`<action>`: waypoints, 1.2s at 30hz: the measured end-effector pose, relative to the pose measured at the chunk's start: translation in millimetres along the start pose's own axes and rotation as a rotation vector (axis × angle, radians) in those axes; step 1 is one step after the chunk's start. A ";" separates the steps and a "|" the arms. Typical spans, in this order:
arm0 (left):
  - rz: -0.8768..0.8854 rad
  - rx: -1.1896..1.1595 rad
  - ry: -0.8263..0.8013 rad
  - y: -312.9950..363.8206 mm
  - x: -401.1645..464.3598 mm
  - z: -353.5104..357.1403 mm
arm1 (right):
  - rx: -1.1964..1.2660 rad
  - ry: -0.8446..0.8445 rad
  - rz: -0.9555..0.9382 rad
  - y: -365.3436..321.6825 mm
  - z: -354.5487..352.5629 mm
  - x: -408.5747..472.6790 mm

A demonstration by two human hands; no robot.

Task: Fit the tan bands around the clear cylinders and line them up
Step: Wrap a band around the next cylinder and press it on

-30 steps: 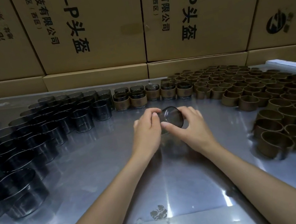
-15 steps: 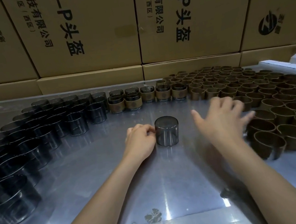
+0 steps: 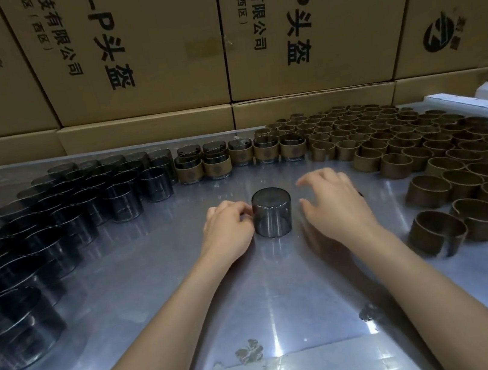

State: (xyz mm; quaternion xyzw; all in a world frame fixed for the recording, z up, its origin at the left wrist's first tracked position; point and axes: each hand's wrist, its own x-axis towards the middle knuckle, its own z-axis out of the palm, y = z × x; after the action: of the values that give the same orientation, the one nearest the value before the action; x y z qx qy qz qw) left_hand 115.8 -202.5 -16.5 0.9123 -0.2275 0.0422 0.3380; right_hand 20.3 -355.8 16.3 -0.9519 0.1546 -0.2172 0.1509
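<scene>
Since the earlier frame, right hand (image 3: 335, 202) has drawn back from the loose tan bands (image 3: 441, 155) toward the bare clear cylinder (image 3: 272, 213); it hovers just beside it, fingers spread and loosely curved, holding nothing. Left hand (image 3: 229, 228) rests against the cylinder's left wall, fingers curled, as before. The cylinder stands upright mid-table, unbanded. Completed: a short row of banded cylinders (image 3: 241, 155) at the back. Remaining: many unbanded cylinders (image 3: 61, 218) on the left

Stacked cardboard boxes (image 3: 134, 52); glossy table (image 3: 273, 323)
</scene>
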 end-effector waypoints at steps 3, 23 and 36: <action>0.012 -0.041 0.011 0.7 -1.0 -1.1 | -0.086 -0.009 0.086 4.8 -1.5 2.3; 0.766 0.106 0.371 33.1 -23.0 -23.7 | 0.647 0.168 -0.168 -7.8 -16.1 -0.2; 0.268 -0.431 0.321 31.0 -21.4 -13.4 | 0.767 0.104 -0.307 -29.2 15.6 -11.6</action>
State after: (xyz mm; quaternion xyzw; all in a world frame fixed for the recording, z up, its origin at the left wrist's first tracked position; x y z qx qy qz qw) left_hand 84.0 -206.4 7.3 0.7632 -0.2933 0.1807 0.5467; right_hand 24.3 -321.7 9.0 -0.8265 -0.0736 -0.3269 0.4524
